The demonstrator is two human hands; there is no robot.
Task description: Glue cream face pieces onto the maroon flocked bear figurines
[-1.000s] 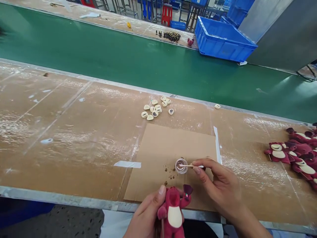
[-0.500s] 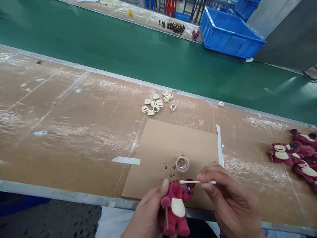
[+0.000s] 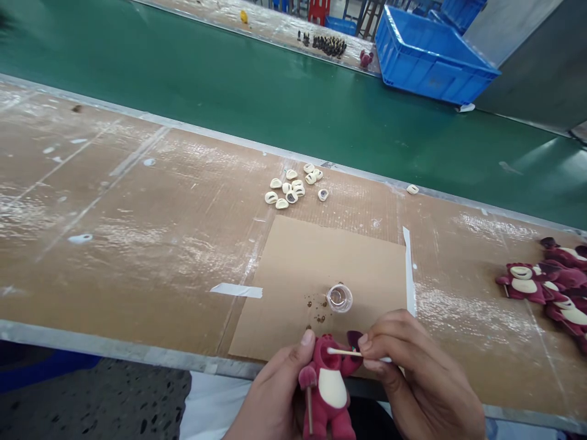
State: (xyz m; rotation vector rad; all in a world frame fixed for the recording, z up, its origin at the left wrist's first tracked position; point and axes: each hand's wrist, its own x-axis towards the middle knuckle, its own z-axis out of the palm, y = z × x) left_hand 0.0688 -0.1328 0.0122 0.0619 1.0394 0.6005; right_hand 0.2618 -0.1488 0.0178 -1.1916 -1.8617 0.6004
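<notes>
My left hand is closed around a dark pink bear figure with a cream belly and a hollow where its face would be. A thin stick runs down from one of the bear's paws. Between thumb and fingers, my right hand pinches a cotton swab. One white tip of the swab lies at the hollow of the bear's head; whether it touches the inner wall I cannot tell. Just beyond the bear, a small clear cup stands on a cardboard sheet, with brown drops beside it.
Several cream oval muzzle pieces lie past the cardboard, with a single one near the table's far edge. More bear figures are heaped at the right. A blue crate stands beyond the green belt.
My right hand has moved the cotton swab left and down, so its tip has gone from the top of the bear's head to the hollow. The view has shifted slightly.
</notes>
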